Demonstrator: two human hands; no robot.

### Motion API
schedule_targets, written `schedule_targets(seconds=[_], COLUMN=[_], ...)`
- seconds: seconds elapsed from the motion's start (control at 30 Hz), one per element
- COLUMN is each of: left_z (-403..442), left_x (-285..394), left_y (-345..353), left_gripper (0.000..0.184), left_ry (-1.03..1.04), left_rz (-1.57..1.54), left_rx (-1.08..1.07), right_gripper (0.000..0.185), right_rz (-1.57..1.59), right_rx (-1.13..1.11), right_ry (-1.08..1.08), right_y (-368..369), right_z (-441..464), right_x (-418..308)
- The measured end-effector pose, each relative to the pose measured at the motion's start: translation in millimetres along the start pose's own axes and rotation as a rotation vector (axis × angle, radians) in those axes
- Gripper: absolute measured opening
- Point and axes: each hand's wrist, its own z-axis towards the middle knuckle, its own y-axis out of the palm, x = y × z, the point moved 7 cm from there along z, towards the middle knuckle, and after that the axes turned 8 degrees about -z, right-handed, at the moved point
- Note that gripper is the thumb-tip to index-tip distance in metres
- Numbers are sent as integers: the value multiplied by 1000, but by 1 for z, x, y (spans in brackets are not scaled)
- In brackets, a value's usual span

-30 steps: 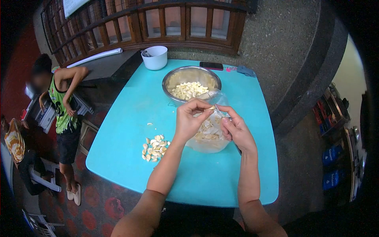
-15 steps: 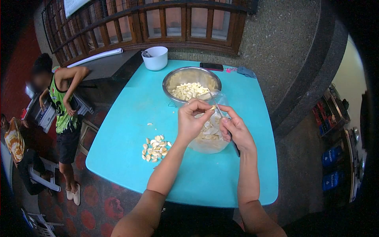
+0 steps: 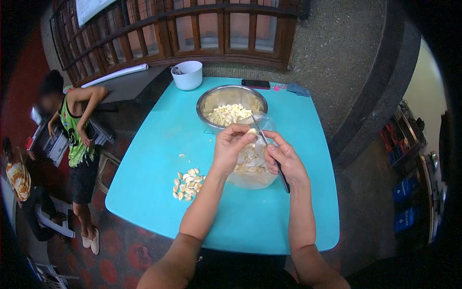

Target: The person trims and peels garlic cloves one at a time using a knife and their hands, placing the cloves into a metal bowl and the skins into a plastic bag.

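Between the thumb and fingers of my left hand (image 3: 231, 148) is a pale garlic clove (image 3: 252, 131). My right hand (image 3: 285, 159) is closed round the black handle of a knife (image 3: 261, 129), its blade angled up and left beside the clove. Below both hands lies a clear plastic bag (image 3: 252, 180) with garlic skins inside. Just beyond them stands a steel bowl (image 3: 198, 107) holding many peeled cloves (image 3: 228, 114). A heap of unpeeled garlic cloves (image 3: 188, 184) rests on the table, left of my left forearm.
On the turquoise table (image 3: 154, 144), a white bowl (image 3: 188, 77) stands at the back left corner. A phone (image 3: 255, 84) and a blue-grey cloth (image 3: 298, 89) lie along the back edge. One person (image 3: 79, 130) stands off to the left, with another person (image 3: 21, 180) farther left.
The clove in my left hand has turned and moved slightly left, showing more of its pale side. The knife blade now sits a little apart from it. My view has shifted slightly.
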Motion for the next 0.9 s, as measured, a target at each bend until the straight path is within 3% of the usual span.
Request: schedule_targets(seconds=[0.33, 0.53, 0.73, 0.9], left_z=[0, -1, -2, -2], left_x=[-9, 4, 13, 11], left_y=[1, 6, 9, 10], left_gripper=[19, 22, 24, 22], left_ry=[-158, -83, 123, 57], left_rz=[1, 144, 294, 222], left_rx=[-84, -9, -24, -29], right_gripper=[42, 40, 38, 38], right_rz=[3, -90, -151, -17], right_rx=[-109, -56, -21, -19], right_ry=[-22, -29, -48, -32], right_y=[3, 3, 2, 2], right_z=[-5, -4, -5, -2], right_x=[-6, -7, -7, -2])
